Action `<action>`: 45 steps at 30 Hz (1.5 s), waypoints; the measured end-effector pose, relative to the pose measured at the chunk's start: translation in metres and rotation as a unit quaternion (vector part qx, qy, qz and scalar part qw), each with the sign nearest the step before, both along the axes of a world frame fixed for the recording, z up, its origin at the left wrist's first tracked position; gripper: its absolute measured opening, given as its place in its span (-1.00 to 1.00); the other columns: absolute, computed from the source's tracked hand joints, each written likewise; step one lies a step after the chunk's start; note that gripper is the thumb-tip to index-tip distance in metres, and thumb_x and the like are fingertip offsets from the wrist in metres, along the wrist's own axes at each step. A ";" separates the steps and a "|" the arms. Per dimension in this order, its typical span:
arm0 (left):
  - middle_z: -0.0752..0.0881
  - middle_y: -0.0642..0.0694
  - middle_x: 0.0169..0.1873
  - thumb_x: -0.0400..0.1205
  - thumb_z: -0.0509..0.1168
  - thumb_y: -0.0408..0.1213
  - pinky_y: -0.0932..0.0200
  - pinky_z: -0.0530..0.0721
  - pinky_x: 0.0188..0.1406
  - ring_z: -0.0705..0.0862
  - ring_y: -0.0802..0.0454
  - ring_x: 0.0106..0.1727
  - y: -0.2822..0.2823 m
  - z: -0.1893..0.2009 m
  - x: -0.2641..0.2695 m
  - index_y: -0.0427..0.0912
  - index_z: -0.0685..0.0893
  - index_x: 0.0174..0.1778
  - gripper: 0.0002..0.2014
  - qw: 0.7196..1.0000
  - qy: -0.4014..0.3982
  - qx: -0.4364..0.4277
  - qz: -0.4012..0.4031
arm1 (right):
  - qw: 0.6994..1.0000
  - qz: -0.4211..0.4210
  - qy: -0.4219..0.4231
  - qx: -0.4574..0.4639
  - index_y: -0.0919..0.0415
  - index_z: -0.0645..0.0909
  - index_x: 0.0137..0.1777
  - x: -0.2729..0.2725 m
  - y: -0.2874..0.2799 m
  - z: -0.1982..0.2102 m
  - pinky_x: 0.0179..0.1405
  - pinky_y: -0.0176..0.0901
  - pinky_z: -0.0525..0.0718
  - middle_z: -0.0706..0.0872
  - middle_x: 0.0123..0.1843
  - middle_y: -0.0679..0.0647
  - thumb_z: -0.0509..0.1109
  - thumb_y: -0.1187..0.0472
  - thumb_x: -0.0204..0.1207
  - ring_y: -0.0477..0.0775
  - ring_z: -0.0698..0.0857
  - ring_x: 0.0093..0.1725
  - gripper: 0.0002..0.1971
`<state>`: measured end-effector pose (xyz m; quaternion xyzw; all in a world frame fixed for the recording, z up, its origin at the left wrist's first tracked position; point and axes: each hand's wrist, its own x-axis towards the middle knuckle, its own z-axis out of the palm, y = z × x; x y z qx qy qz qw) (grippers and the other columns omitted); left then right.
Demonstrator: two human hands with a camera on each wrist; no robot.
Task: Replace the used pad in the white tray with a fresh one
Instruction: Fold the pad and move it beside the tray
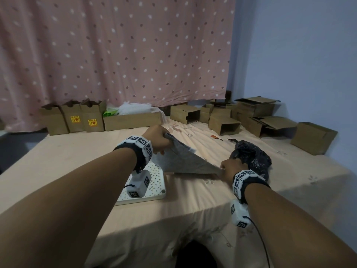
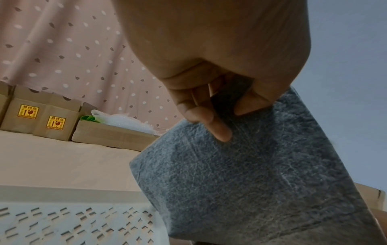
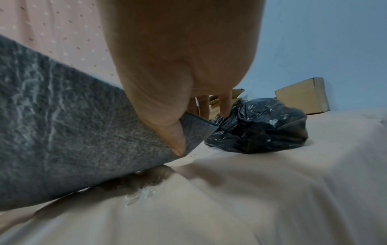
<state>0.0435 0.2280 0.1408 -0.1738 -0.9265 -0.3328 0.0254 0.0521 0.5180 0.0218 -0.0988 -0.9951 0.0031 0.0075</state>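
Observation:
A grey felt pad (image 1: pixel 183 161) hangs lifted above the bed, stretched between my two hands. My left hand (image 1: pixel 160 140) grips its far upper corner, fingers curled over the edge (image 2: pixel 209 119). My right hand (image 1: pixel 229 167) pinches the near right corner, thumb (image 3: pixel 176 139) pressed on the pad (image 3: pixel 73 132). The white perforated tray (image 1: pixel 154 186) lies on the bed below my left wrist, its slotted floor (image 2: pixel 73 222) bare where it shows. The pad (image 2: pixel 251 174) hangs over the tray's right edge.
A crumpled black plastic bag (image 1: pixel 251 157) lies just beyond my right hand (image 3: pixel 261 126). Several cardboard boxes (image 1: pixel 222 120) line the back of the peach bedsheet (image 1: pixel 193 219) under a pink curtain (image 1: pixel 116 55). One long box (image 1: pixel 133 120) holds bubble wrap.

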 end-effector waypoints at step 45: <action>0.78 -0.29 -0.42 0.63 0.24 -0.27 0.20 0.65 -0.60 0.78 -0.16 -0.44 -0.048 -0.012 -0.007 -0.27 0.72 -0.21 -0.79 0.989 0.003 0.040 0.140 | 0.964 0.125 -0.045 -0.231 -0.20 0.39 0.60 0.022 -0.016 -0.041 0.46 0.03 0.55 0.48 0.59 -0.05 0.67 -0.09 0.10 0.06 0.48 0.54 -0.02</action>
